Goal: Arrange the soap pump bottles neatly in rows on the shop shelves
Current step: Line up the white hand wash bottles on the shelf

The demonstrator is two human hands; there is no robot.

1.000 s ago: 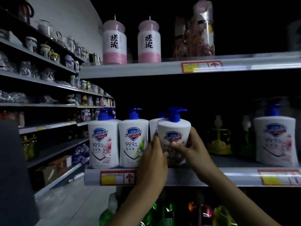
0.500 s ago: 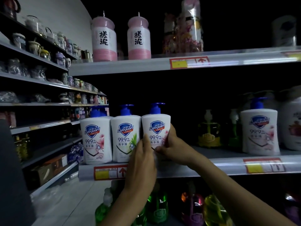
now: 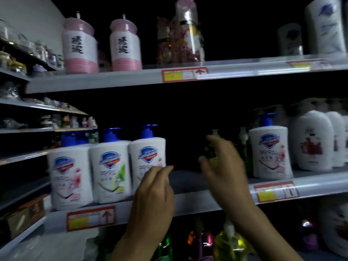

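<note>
On the middle shelf [image 3: 188, 200], three soap pump bottles stand shoulder to shoulder at the left end: the first bottle [image 3: 70, 178], the second bottle [image 3: 110, 170] and the third bottle [image 3: 146, 157]. Their labels face out and their blue pumps point roughly the same way. A fourth bottle [image 3: 270, 153] of the same make stands well apart to the right, with a bare stretch of shelf between. The left hand [image 3: 154, 193] hovers at the lower right corner of the third bottle. Its grip is slack, the fingers loosely curved around nothing, and whether the fingertips touch the bottle cannot be told. The right hand [image 3: 224, 166], blurred, hangs over the gap with its grip spread and empty, near a dim green bottle [image 3: 245, 155] further back. The step in hand looks like fetching the next bottle for the row, and the fourth bottle is the likely one. To do this well, the person should take it round the body rather than by the pump, which may turn or lift. It should be set down touching the third bottle, base in line with the others along the shelf's front edge, then turned so the label faces forward. The left hand could steady the third bottle so the row is not knocked askew.
</note>
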